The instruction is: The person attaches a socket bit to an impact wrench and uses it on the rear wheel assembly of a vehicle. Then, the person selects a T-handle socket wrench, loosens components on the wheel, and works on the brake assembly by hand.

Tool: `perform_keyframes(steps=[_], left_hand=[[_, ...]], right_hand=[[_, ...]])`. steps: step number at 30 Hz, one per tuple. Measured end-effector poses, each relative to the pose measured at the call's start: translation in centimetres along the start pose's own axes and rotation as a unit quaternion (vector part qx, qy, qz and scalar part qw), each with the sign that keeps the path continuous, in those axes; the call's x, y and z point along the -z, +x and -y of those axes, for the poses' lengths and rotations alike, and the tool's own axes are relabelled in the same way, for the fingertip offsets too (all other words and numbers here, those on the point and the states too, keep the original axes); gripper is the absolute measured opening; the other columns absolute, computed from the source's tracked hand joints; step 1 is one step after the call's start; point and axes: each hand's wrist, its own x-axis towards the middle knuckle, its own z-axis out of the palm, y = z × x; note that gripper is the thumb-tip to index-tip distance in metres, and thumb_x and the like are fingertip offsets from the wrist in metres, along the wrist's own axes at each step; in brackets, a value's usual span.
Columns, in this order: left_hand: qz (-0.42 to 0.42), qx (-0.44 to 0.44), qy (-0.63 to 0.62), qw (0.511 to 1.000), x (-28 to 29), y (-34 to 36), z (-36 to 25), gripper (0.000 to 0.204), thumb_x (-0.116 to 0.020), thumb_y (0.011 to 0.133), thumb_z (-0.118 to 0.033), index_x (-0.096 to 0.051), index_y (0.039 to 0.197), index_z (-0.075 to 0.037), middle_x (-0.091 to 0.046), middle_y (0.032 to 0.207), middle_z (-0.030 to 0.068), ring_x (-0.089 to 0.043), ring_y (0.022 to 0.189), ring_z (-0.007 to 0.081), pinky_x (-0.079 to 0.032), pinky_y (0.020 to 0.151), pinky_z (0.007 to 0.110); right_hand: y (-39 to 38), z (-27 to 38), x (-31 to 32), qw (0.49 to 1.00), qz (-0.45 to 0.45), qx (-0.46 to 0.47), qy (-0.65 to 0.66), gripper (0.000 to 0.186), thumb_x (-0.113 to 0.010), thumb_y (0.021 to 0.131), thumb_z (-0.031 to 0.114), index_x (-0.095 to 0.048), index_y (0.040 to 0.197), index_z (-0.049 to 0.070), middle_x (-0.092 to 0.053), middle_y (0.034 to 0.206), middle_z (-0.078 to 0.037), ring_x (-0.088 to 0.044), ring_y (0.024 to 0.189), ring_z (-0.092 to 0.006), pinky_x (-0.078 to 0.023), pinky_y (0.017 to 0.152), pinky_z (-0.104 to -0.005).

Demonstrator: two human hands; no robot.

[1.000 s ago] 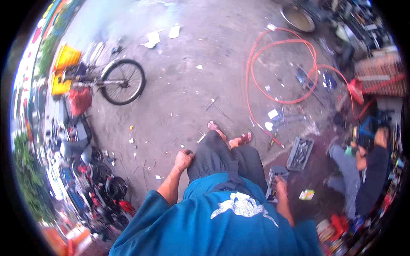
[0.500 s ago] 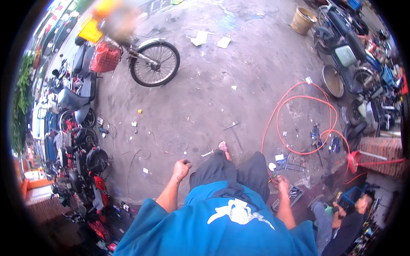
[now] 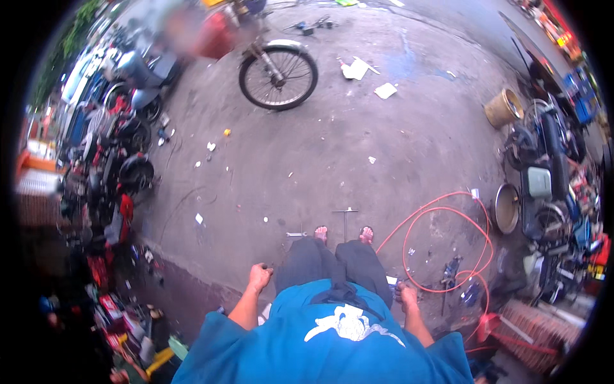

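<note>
My left hand (image 3: 259, 277) hangs beside my left thigh, its fingers curled; whether they hold anything is too small to tell. My right hand (image 3: 407, 294) is at my right thigh with bent fingers, their contents unclear. On the concrete just beyond my sandalled feet (image 3: 366, 235) lie a T-handled wrench (image 3: 346, 210) and a flat wrench (image 3: 296, 234). A coiled orange hose (image 3: 448, 209) lies to my right near scattered tools (image 3: 450, 269).
A bicycle wheel (image 3: 277, 77) stands ahead. Motorbikes and scooters (image 3: 135, 173) line the left, more (image 3: 542, 160) the right, beside a bucket (image 3: 503, 107) and metal basin (image 3: 506, 208). Paper scraps (image 3: 385, 90) litter the ground. A partly visible person (image 3: 126, 368) is at lower left.
My body has turned and advanced slightly, bringing my feet beside the T-handled wrench. The bicycle shifted rightward in view; the hose moved lower. The person at right left view. Both arms still hang down.
</note>
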Motion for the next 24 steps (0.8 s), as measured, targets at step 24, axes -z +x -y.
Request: perform_keyframes(steps=[24], left_hand=[[0.083, -0.808, 0.33, 0.481, 1.4, -36.1, -44.7, 0.014, -0.065, 0.064, -0.015, -0.059, 0.074, -0.007, -0.06, 0.073, 0.0089, -0.061, 0.071, 0.0264, -0.05, 0.058, 0.039]], right_hand=[[4.6, 14.5, 7.8, 0.973, 0.026, 0.076, -0.217, 0.027, -0.06, 0.081, 0.023, -0.057, 0.098, 0.002, -0.059, 0.077, -0.007, -0.055, 0.064, -0.0177, -0.044, 0.053, -0.0299]])
